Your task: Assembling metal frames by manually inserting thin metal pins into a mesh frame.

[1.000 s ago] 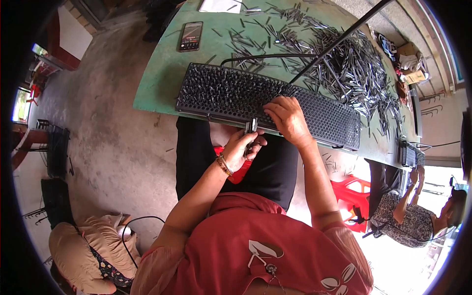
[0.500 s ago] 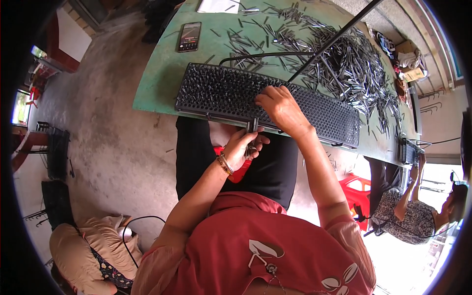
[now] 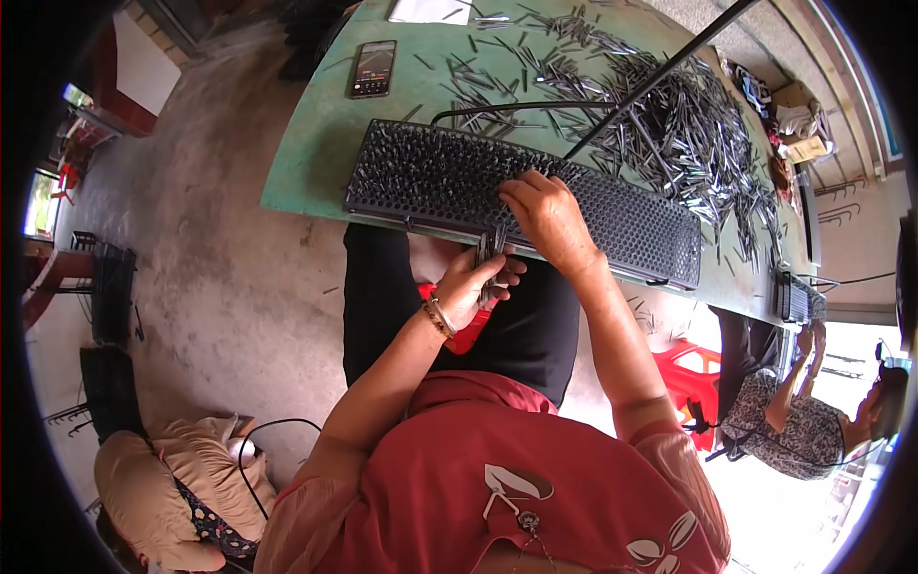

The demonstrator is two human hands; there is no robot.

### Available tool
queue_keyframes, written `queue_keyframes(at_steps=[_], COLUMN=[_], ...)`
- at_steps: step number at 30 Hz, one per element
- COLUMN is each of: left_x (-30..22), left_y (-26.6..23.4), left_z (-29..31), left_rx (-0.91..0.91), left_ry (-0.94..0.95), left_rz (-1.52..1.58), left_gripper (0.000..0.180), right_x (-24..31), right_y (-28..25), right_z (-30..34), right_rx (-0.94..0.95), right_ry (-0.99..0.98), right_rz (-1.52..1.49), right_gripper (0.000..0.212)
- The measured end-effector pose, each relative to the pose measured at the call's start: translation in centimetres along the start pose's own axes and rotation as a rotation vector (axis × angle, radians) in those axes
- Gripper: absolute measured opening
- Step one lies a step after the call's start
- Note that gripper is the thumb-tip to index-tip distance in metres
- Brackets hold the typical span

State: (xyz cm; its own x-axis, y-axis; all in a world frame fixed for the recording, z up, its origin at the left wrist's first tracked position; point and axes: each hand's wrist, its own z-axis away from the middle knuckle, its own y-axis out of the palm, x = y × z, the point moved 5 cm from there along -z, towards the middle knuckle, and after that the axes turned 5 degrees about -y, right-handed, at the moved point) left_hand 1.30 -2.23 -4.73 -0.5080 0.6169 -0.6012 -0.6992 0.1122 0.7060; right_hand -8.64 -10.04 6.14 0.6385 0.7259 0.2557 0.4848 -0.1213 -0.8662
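Observation:
A long black perforated rack [image 3: 631, 225] lies along the front edge of the green table [image 3: 311, 143]. Its left part is crowded with upright thin dark sticks [image 3: 421, 170]; the holes at its right show bare. My left hand [image 3: 473, 285], with bracelets at the wrist, is closed round a small bundle of the dark sticks [image 3: 491, 244] just below the rack's front edge. Over the middle of the rack, at the border of the filled part, my right hand [image 3: 545, 215] has its fingers pinched downward. Whatever its fingertips hold is hidden.
A big pile of loose dark sticks [image 3: 693, 124] spreads behind the rack. A phone [image 3: 372, 70] lies at the far left. A black rod [image 3: 660, 77] slants over the table. One person [image 3: 789, 421] works at the right; another person [image 3: 158, 502] is at the lower left.
The whole view has shifted slightly. My right hand's fingers have moved very little over the same part of the rack, and my left hand keeps its bundle.

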Motion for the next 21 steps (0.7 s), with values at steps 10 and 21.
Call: queue_keyframes(at_steps=[10, 21], left_x=[0.16, 0.00], left_y=[0.35, 0.47], left_z=[-0.16, -0.05], left_rx=[-0.035, -0.018], left_ry=[-0.030, -0.013], left_rz=[0.061, 0.024], left_gripper=[0.024, 0.021], right_x=[0.33, 0.49], right_y=[0.28, 0.12], right_z=[0.17, 0.49], right_rx=[-0.053, -0.053], right_ry=[0.015, -0.064], right_rz=[0.078, 0.042], right_gripper=[0.017, 0.020])
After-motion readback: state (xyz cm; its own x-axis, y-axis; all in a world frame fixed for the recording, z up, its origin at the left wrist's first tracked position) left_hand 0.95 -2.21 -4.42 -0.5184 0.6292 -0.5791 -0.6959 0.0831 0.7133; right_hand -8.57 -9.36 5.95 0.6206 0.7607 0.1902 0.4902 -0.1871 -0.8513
